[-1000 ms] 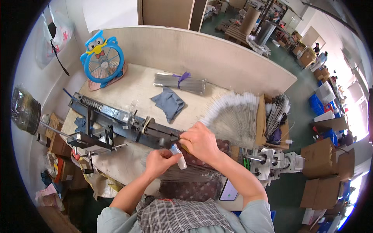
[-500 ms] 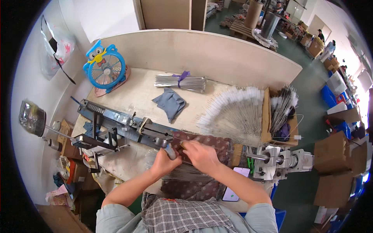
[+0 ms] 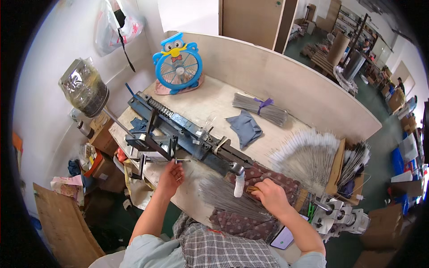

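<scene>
My left hand (image 3: pixel 171 178) is raised at the black metal bracket fixture (image 3: pixel 152 145), its fingers loosely bent and apart just under a thin horizontal rod (image 3: pixel 182 160). Nothing shows in its palm. My right hand (image 3: pixel 273 196) is closed on a small yellowish-brown piece (image 3: pixel 253 189), whose kind I cannot make out. Between the hands stands a lever handle wrapped in white (image 3: pixel 239 185), at the end of the long blue-grey metal bench tool (image 3: pixel 183 129). Many thin metal wires (image 3: pixel 228 196) lie below it, partly across a brown dotted cloth (image 3: pixel 263 176).
A blue cartoon-shaped fan (image 3: pixel 178 69) stands at the back. Near it are a tied wire bundle (image 3: pixel 259 108) and a grey rag (image 3: pixel 244 128). White-tipped wires (image 3: pixel 308 154) fan out beside a cardboard box (image 3: pixel 336 167). A clamp machine (image 3: pixel 339 216) and phone (image 3: pixel 283 236) sit at right.
My left hand has left the white-wrapped lever handle and moved left to the bracket fixture. My right hand stays near the lever. The whole view has swung left.
</scene>
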Demonstrator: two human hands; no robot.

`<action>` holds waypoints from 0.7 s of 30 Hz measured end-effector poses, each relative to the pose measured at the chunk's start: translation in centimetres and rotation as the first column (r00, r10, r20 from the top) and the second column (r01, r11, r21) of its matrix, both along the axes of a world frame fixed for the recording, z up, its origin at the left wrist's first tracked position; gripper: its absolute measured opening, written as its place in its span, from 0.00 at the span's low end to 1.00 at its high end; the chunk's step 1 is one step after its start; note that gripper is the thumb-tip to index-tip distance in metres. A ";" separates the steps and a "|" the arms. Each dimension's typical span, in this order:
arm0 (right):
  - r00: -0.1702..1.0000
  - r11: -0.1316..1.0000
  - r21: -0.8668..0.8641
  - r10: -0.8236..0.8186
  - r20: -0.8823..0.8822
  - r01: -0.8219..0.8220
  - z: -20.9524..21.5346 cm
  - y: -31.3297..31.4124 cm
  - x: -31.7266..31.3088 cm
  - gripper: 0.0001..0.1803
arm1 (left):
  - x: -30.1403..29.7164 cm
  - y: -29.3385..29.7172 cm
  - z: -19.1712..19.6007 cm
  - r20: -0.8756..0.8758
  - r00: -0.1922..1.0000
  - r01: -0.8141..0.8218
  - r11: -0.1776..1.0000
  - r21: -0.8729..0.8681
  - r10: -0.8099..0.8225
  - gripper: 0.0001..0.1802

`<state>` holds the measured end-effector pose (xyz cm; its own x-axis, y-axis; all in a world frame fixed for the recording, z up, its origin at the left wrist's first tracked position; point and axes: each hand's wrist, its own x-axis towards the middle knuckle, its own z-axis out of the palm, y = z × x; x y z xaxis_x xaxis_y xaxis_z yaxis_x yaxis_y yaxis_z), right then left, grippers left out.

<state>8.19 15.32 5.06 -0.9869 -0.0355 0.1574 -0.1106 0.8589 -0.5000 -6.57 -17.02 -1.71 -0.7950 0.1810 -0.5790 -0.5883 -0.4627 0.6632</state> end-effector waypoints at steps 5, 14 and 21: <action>1.000 0.999 -0.049 -0.003 0.024 0.004 1.3 -0.4 0.1 0.09 | -0.5 -0.2 -0.2 -0.017 1.000 -0.025 0.999 -0.024 0.024 0.10; 0.995 0.994 -0.094 -0.067 -0.072 0.061 5.7 2.1 2.1 0.13 | 3.3 4.8 1.2 -0.295 0.952 0.048 0.993 -0.112 -0.079 0.06; 0.961 0.906 -0.327 -0.274 0.030 0.269 5.2 5.0 2.3 0.12 | 9.2 19.8 5.8 -0.306 0.845 0.481 0.874 0.075 -0.439 0.08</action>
<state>10.52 20.35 10.26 -0.9484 0.2891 0.1303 0.0933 0.6471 -0.7567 2.65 2.77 4.08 -0.7203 0.6288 -0.2927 -0.5643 -0.2859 0.7745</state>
